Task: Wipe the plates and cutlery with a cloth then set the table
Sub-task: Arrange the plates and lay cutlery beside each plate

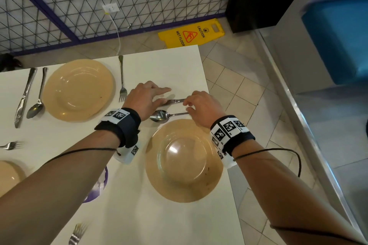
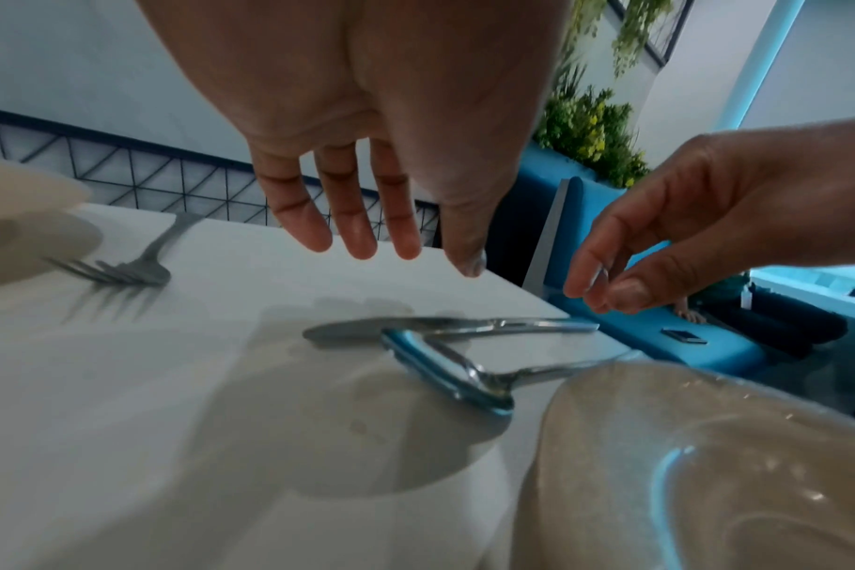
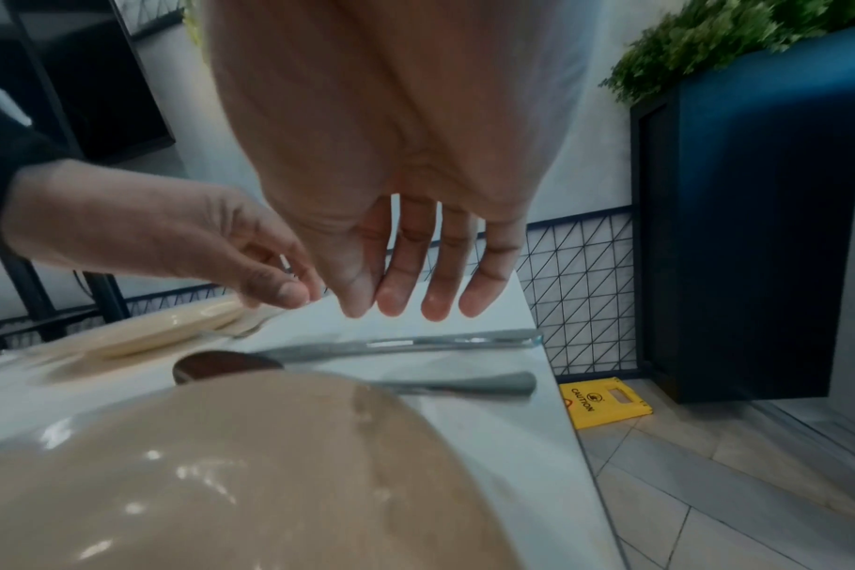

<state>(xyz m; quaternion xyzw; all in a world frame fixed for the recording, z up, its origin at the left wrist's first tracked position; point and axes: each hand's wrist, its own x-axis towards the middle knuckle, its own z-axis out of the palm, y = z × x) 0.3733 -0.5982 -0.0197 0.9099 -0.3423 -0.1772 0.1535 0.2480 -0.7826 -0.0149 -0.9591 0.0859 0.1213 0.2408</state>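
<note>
Hovering over the white table [image 1: 179,61], your two hands hold nothing. Taking the near plate [image 1: 184,183] as landmark: a second plate [image 1: 77,89] sits well to its left and farther back, with a fork [image 1: 121,79] just right of that one. Your left hand [image 1: 146,100] hangs beyond the near plate's far left rim, fingers straight and loosely spread. Your right hand [image 1: 203,108] hangs beyond its far right rim, fingers relaxed, slightly bent, clear of the metal. Just beyond the near plate's far rim lies a spoon [image 1: 163,116], then a knife [image 1: 173,101] a little farther, both lying crosswise on the table.
</note>
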